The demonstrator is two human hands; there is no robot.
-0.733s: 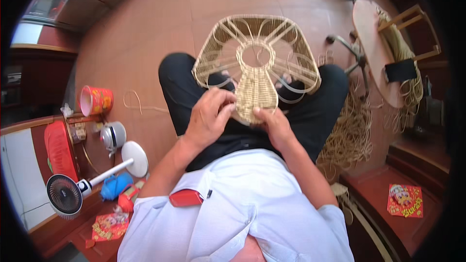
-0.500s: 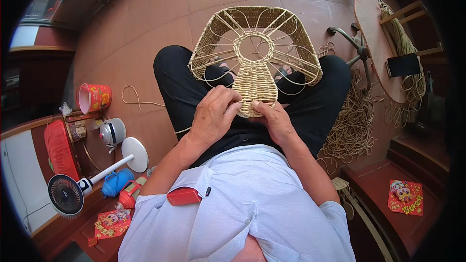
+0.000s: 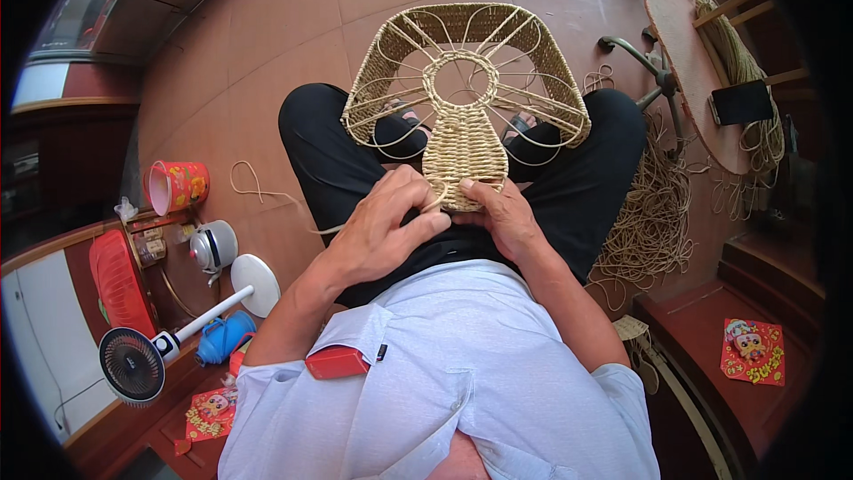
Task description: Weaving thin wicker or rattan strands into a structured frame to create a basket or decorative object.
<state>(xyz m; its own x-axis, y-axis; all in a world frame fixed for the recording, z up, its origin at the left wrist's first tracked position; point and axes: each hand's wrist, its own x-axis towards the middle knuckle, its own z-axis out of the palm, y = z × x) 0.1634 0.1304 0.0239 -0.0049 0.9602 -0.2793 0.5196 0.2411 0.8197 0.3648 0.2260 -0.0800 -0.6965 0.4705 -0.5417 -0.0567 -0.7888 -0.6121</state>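
A half-woven basket (image 3: 466, 142) of straw-coloured cord on a wire frame rests between my knees. Its tall woven side wall curves round the far side, and wire loops run inward to a cord-wrapped ring. From that ring a densely woven panel widens toward me. My right hand (image 3: 505, 220) grips the panel's near right edge, thumb on top and fingers underneath. At the panel's near left edge, my left hand (image 3: 388, 224) pinches a loop of weaving cord (image 3: 438, 194). The cord's loose tail trails across my left thigh to the floor.
A big heap of loose cord (image 3: 644, 213) lies right of my right knee. Beyond it stand a wheeled metal base (image 3: 665, 84) and a tipped round board (image 3: 684, 53). On the left are a white fan (image 3: 133, 364), a kettle (image 3: 213, 246) and a red floral bucket (image 3: 178, 187).
My left hand has drawn back slightly toward me and now shows a cord loop at the panel edge. The loose cord tail has shifted. My right hand keeps its hold.
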